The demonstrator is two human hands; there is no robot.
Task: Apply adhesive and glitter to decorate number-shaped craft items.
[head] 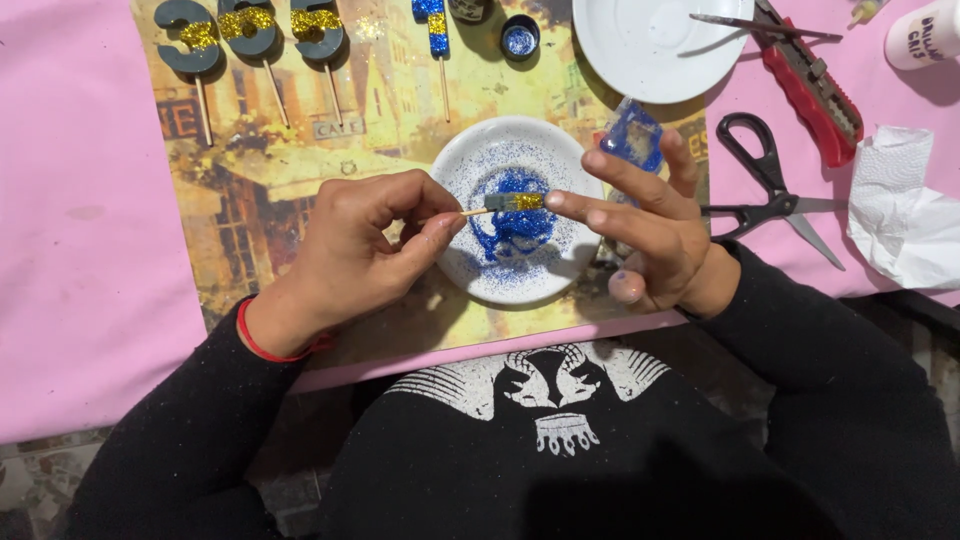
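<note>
- Pink sheet (70, 200) over the desk, far left; bare of tools on this side.
- Printed street-scene mat (260, 180) laid on the pink sheet, serving as work surface.
- Three grey shapes on sticks (250, 35) at the mat's top left edge, each with a band of gold glitter, sticks pointing toward the person.
- Left hand (350, 250), red cord at the wrist, closed in a pinch on the wooden stick (475, 212); thumb and forefinger meet at the stick's left end.
- Blue-and-gold glittered piece on a stick (435, 25) at top centre, with a small round pot of blue glitter (519, 40) just beside it.
- Small grey piece (515, 202), gold glitter on its right part, mounted on the wooden stick; held above the small white plate (470, 165) dusted with blue glitter. Long axis running left to right, level, spanning the gap between both hands; each hand at one end, the left bearing the stick.
- Right hand (650, 230), fingers mostly extended, one fingertip touching the piece's right end; a blue glitter packet (632, 135) behind the fingers, grip on it unclear.
- Larger white plate (650, 40) at top, empty.
- Black-handled scissors (765, 190) just right of the right hand; red-handled cutter (810, 85) above them.
- Crumpled white tissue (900, 205) and white bottle (925, 35) at far right.
</note>
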